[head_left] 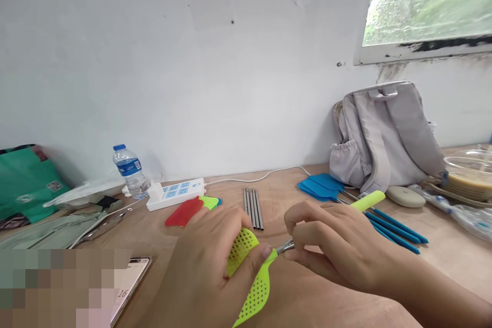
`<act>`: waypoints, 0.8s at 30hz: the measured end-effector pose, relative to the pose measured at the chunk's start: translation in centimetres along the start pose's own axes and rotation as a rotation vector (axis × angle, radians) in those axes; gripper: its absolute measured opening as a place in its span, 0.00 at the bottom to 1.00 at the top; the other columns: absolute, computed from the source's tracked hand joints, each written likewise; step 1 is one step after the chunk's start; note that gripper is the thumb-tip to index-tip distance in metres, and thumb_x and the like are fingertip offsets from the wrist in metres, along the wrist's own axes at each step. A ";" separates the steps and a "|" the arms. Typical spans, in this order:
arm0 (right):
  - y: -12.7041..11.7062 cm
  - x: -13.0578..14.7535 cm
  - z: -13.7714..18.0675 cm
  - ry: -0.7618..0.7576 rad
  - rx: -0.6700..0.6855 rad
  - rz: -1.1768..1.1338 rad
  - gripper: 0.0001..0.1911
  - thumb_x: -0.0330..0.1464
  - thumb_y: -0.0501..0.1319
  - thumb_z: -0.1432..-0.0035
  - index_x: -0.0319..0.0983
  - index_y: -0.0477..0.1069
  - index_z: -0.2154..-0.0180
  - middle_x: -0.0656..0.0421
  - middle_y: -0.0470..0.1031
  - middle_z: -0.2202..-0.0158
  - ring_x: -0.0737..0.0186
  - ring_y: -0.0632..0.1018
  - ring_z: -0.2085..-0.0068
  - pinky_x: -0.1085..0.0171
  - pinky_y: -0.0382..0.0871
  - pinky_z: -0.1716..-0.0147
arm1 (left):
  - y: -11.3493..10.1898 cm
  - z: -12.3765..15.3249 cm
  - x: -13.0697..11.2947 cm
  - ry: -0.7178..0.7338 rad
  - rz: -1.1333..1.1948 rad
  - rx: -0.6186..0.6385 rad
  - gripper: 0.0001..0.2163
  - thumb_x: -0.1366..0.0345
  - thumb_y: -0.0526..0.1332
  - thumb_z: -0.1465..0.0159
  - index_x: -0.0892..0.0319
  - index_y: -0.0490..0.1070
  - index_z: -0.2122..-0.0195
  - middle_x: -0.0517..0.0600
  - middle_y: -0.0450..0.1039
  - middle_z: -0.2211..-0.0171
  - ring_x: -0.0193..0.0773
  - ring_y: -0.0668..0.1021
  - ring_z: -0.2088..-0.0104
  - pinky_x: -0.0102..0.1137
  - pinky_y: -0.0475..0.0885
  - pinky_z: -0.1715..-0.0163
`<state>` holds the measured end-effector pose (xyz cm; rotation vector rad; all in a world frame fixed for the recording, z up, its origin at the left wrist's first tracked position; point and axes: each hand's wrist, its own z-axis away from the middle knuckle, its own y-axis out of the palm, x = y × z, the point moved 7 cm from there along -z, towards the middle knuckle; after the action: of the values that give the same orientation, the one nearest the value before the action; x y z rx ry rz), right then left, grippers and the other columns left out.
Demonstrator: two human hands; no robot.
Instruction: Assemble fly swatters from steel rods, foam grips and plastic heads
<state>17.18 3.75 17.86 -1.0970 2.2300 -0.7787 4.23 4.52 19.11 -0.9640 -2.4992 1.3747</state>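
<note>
My left hand [207,271] grips the yellow-green perforated head of a fly swatter [251,287], thumb pressed near its neck. My right hand [338,246] pinches the metal rod where it meets that head; the rod's yellow-green handle [368,201] sticks out behind my fingers. Both hands are low over the wooden table [284,200]. Loose swatter heads, red [183,212] and yellow-green [209,202], lie further back. Several bare metal rods [252,208] lie side by side beyond my hands.
Blue swatters [395,228] and blue heads [321,186] lie right of my hands. A grey backpack [384,138] leans on the wall. A power strip [175,192], water bottle [130,170], phone [126,284], green bag [26,179] and stacked bowls [469,177] ring the table.
</note>
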 end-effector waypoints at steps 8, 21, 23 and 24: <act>-0.1 0.3 0.2 -0.024 0.033 -0.034 0.02 0.29 0.51 0.40 0.42 0.57 0.66 0.62 0.68 0.70 0.68 0.65 0.77 0.67 0.52 0.77 | -0.6 0.5 -1.3 0.108 -0.013 -0.081 0.06 0.62 0.55 0.41 0.56 0.59 0.71 0.43 0.63 0.78 0.34 0.68 0.76 0.29 0.61 0.76; 3.3 -10.1 4.3 0.651 0.586 -0.162 0.13 0.29 0.56 0.49 0.42 0.64 0.59 0.60 0.71 0.69 0.66 0.70 0.72 0.70 0.56 0.77 | -0.3 -1.6 5.1 0.083 -0.340 -0.091 0.10 0.59 0.51 0.39 0.57 0.63 0.61 0.51 0.70 0.62 0.42 0.71 0.61 0.36 0.63 0.60; 3.5 -14.4 7.0 0.800 0.648 -0.090 0.10 0.31 0.57 0.51 0.40 0.67 0.64 0.59 0.71 0.70 0.65 0.70 0.73 0.69 0.57 0.78 | -1.0 -1.6 6.4 -0.032 -0.334 -0.014 0.10 0.57 0.50 0.39 0.55 0.64 0.63 0.49 0.71 0.63 0.42 0.71 0.63 0.35 0.63 0.62; 3.6 -16.4 8.5 0.882 0.685 -0.039 0.08 0.30 0.57 0.53 0.39 0.68 0.67 0.58 0.70 0.71 0.64 0.70 0.74 0.69 0.56 0.79 | -1.3 -1.5 7.0 -0.088 -0.326 0.036 0.10 0.56 0.50 0.40 0.55 0.64 0.64 0.49 0.71 0.64 0.42 0.71 0.63 0.34 0.63 0.63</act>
<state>29.67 16.82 12.87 -0.4785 2.2211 -2.1518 -1.32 9.23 19.74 -0.4691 -2.5393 1.3745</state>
